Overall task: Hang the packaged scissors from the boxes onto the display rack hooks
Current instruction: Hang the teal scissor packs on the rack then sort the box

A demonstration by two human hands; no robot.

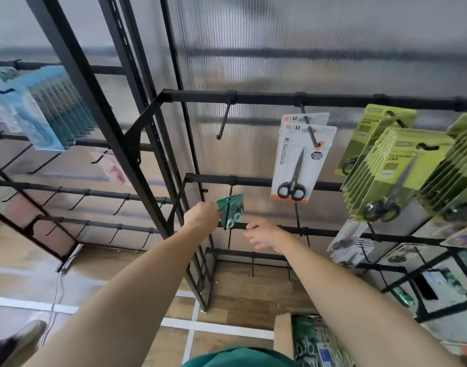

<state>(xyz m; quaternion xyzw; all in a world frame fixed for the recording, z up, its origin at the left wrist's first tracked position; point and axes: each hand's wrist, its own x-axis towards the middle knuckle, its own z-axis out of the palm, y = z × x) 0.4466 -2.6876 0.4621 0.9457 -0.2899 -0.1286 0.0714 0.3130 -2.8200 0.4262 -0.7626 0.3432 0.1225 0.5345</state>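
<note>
Pinching green scissors pack (230, 211), left hand (200, 215) beside rack upright (174, 181).

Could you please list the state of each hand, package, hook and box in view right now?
left hand: pinching the green scissors pack
green scissors pack: on a hook, tilted
right hand: open, holding nothing
white scissors packs: hanging
top-left hook: bare
cardboard box: open, stocked

A green scissors pack (230, 211) hangs tilted on a low hook (229, 193) of the black display rack (266, 98); the cardboard box (284, 337) sits near right.
</note>
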